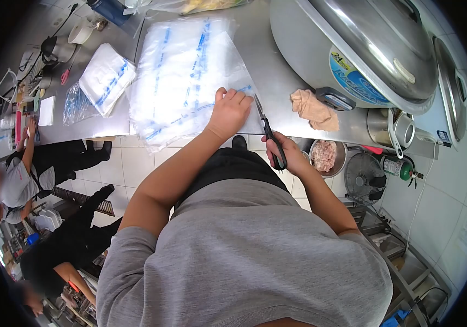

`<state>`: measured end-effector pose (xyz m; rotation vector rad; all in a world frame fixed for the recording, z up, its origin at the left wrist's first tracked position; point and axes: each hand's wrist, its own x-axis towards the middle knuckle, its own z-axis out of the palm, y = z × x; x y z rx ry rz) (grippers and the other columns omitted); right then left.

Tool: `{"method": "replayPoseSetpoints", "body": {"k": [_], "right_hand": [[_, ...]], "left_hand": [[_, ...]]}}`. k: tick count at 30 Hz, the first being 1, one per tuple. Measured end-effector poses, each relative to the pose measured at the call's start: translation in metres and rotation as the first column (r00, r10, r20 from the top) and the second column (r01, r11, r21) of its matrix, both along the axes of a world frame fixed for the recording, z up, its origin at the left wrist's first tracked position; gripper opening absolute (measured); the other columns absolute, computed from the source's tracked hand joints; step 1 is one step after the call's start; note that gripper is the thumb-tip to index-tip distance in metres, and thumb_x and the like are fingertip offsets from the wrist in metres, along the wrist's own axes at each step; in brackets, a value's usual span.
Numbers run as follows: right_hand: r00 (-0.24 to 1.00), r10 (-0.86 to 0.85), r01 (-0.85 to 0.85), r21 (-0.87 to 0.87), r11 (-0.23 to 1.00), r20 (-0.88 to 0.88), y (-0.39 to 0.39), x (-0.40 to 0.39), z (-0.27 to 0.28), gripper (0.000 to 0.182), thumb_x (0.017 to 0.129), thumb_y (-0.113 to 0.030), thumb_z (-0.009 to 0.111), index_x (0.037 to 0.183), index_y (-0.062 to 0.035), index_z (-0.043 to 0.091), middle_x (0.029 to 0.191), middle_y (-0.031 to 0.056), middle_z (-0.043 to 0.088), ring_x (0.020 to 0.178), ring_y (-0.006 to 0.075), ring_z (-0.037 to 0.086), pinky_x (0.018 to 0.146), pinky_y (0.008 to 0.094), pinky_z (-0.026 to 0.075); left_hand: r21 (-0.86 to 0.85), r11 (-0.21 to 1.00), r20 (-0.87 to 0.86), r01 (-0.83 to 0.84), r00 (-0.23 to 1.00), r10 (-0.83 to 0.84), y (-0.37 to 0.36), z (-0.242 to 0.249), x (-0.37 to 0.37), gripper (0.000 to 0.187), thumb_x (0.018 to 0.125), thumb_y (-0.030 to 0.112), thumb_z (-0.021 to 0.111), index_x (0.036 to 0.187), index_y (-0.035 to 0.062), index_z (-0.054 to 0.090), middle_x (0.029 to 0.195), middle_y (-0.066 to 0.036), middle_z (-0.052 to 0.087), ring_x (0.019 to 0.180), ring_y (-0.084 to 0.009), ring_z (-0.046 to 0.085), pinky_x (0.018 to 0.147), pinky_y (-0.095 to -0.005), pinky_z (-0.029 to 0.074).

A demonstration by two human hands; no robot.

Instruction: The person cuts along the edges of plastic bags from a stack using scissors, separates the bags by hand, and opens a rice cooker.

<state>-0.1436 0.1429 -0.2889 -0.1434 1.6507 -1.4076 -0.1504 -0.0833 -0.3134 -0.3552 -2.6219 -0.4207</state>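
- Left hand (228, 113) is pressed flat, fingers curled a bit, on the near right corner of the bag stack (184, 76), pinning it to the steel counter (282, 82). It's not gripping anything, just holding the stack down.
- Right hand (288, 155) is wrapped around the scissors (269, 133), fingers through the black loops, off the counter edge. The blades point up and away toward the stack's right edge, just beside the left fingertips. They look slightly parted, but how far I can't tell from this angle.
- The stack lies on the counter in front of the person, with its near edge hanging a little over the lip. A smaller folded pile (105, 76) sits to its left.
- To cut well here, I'd say keep the left hand's weight close to the cut line so the slippery plastic layers don't slide against each other, but tuck the fingertips back since the blade tips are right there.
- Long, full strokes probably beat little snips; thin film tends to snag and chew.
- There's a rag (312, 109) and a big cooker (353, 49) to the right, so watch the elbow room on that side.
- Other people are working over on the left, well apart from the cut.
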Motion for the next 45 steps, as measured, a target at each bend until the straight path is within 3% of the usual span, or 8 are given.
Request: {"method": "replayPoseSetpoints", "body": {"k": [9,14,17,24,36,45], "right_hand": [[0.994,0.073,-0.062,-0.128,0.990,0.078,0.001,-0.010,0.010,0.049,0.099,-0.048,0.048,0.117,-0.0025,0.052,0.071,0.0026,0.056,0.059,0.0116,0.057,0.054,0.0251,0.045],[0.998,0.031,-0.024,-0.125,0.992,0.054,-0.003,-0.016,0.008,0.048,0.099,-0.047,0.049,0.115,-0.0024,0.052,0.070,0.0021,0.055,0.057,0.0113,0.056,0.053,0.0246,0.046],[0.998,-0.001,0.008,-0.115,0.993,0.060,-0.007,-0.019,0.008,0.046,0.098,-0.048,0.050,0.110,-0.0031,0.053,0.069,0.0019,0.055,0.056,0.0109,0.056,0.052,0.0242,0.045],[0.994,-0.065,0.071,-0.068,0.995,0.085,-0.020,-0.016,0.004,0.045,0.095,-0.049,0.055,0.099,-0.0044,0.054,0.068,0.0015,0.055,0.054,0.0102,0.055,0.049,0.0241,0.044],[0.997,-0.037,0.042,-0.067,0.997,0.074,-0.017,-0.021,0.013,0.049,0.097,-0.051,0.050,0.105,-0.0025,0.053,0.069,0.0027,0.056,0.056,0.0118,0.057,0.051,0.0246,0.045],[0.991,-0.134,0.134,-0.014,0.991,-0.003,-0.023,-0.030,0.003,0.050,0.096,-0.054,0.050,0.095,-0.0044,0.054,0.066,0.0033,0.055,0.054,0.0125,0.056,0.049,0.0258,0.045]], "left_hand": [[0.013,0.999,0.023,0.036,0.999,-0.037,0.000,-0.003,0.000,0.004,0.080,0.013,0.067,0.083,0.0117,0.066,0.086,-0.002,0.060,0.088,-0.0216,0.056,0.088,-0.0439,0.037],[0.032,0.995,0.030,0.091,0.995,-0.092,0.004,0.004,0.005,0.014,0.076,0.009,0.057,0.087,0.0102,0.065,0.086,-0.004,0.058,0.091,-0.0230,0.055,0.090,-0.0444,0.037],[0.045,0.994,0.049,0.099,0.994,-0.101,0.006,0.006,0.006,0.008,0.078,0.010,0.065,0.085,0.0111,0.066,0.088,-0.003,0.061,0.091,-0.0219,0.056,0.089,-0.0447,0.037],[0.089,0.993,0.050,0.072,0.996,-0.077,0.007,0.004,0.006,0.006,0.080,0.012,0.065,0.087,0.0105,0.066,0.089,-0.003,0.061,0.091,-0.0222,0.056,0.090,-0.0443,0.036],[0.150,0.981,0.104,0.126,0.984,-0.143,0.012,0.009,0.016,0.009,0.080,0.010,0.065,0.089,0.0118,0.064,0.091,-0.003,0.060,0.095,-0.0223,0.056,0.094,-0.0433,0.035],[0.169,0.962,0.119,0.215,0.964,-0.237,0.021,0.016,0.025,0.013,0.077,0.008,0.065,0.089,0.0107,0.061,0.091,-0.002,0.060,0.095,-0.0211,0.055,0.093,-0.0419,0.036]]}}
